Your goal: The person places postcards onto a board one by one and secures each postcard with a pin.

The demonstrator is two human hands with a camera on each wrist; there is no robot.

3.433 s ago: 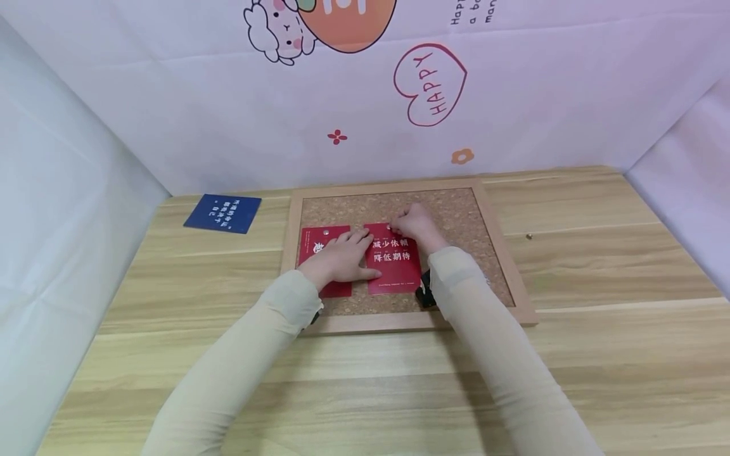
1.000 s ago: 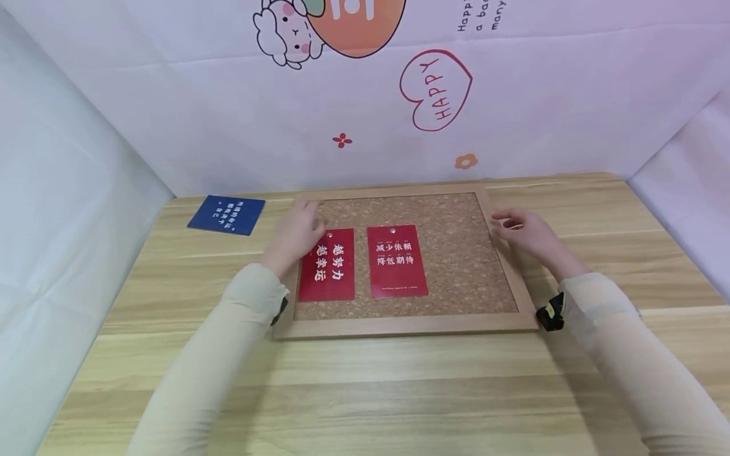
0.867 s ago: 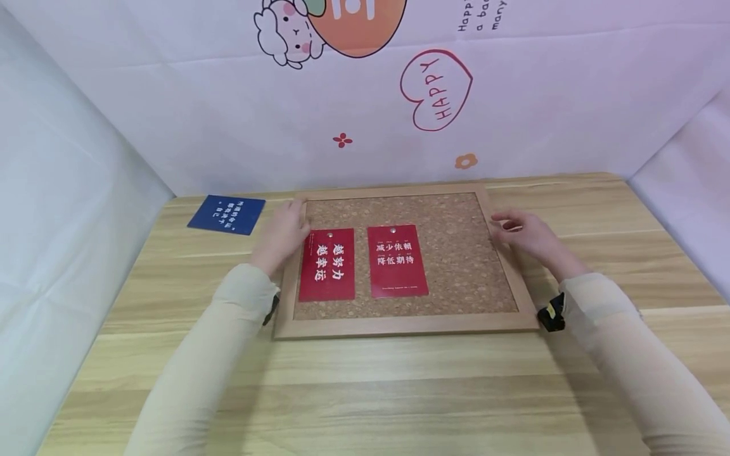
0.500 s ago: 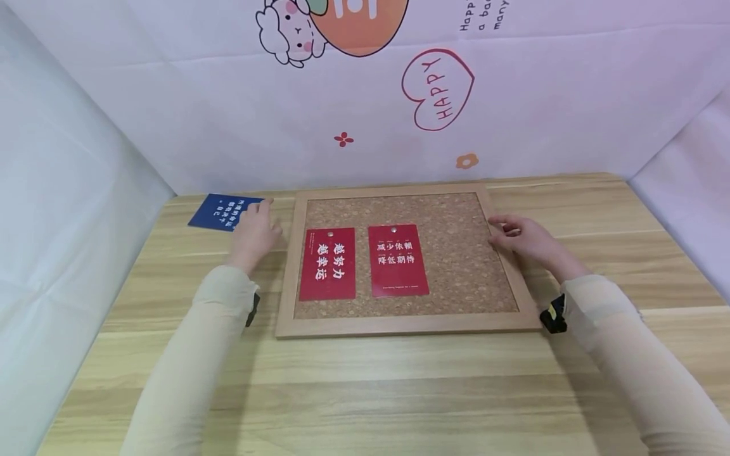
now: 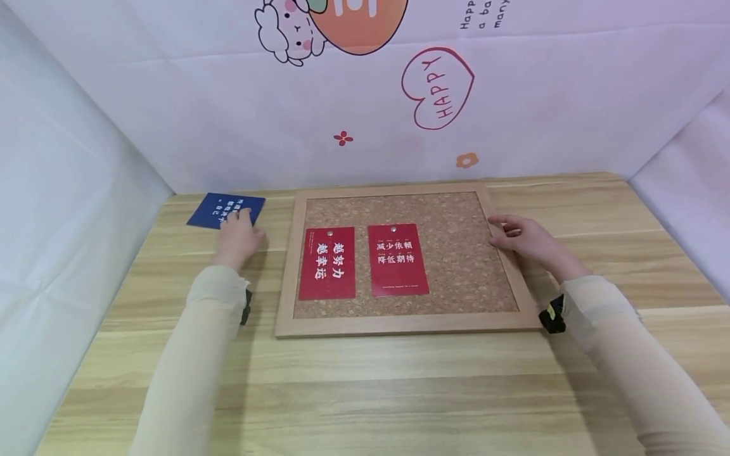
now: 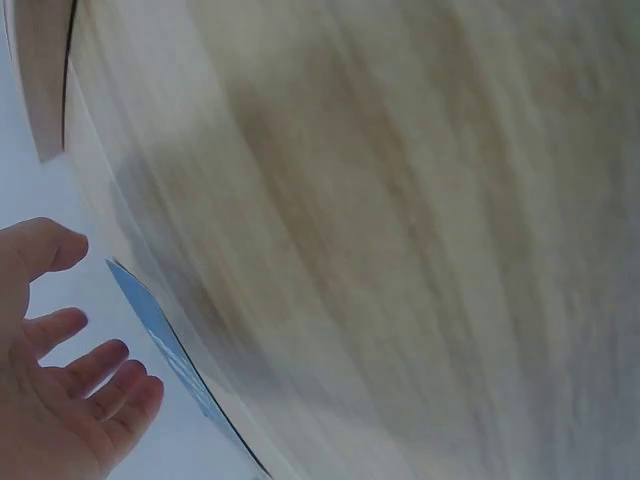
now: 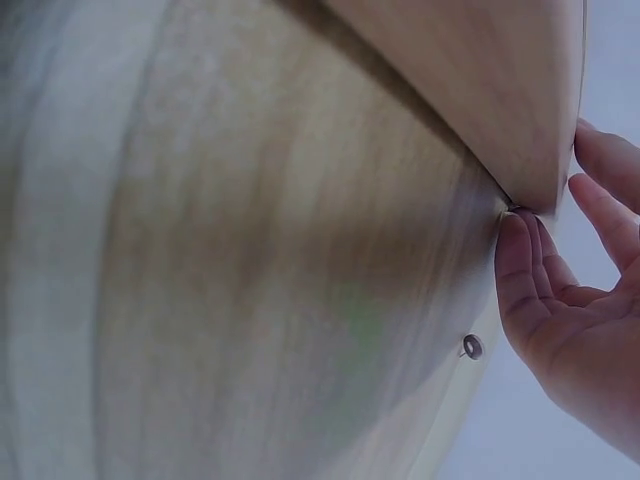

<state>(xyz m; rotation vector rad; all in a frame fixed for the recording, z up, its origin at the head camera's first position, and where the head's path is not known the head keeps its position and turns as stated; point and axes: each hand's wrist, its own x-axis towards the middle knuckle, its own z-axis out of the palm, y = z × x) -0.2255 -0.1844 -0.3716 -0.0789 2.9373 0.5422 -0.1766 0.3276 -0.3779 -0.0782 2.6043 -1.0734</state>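
Observation:
A framed cork board [image 5: 462, 253] lies flat on the wooden table. Two red cards, one on the left [image 5: 327, 263] and one near the middle [image 5: 398, 259], lie on it, each with a silver thumbtack at its top. My left hand [image 5: 236, 235] reaches over the near side of a blue card [image 5: 211, 209] with white writing. In the left wrist view its fingers are loosely bent and apart, beside the card's edge. My right hand [image 5: 525, 237] rests at the right side of the board's frame [image 7: 500, 90], fingertips right at the edge and fingers relaxed.
A thumbtack [image 7: 472, 347] sits on the table beside the right hand in the right wrist view. Behind the table hangs a white cloth [image 5: 365, 107] with printed drawings; white cloth also flanks both sides.
The right hand has left the middle card, now tacked, and moved right to the frame's edge. The left hand has moved off the cards, leftward past the frame, to the blue card.

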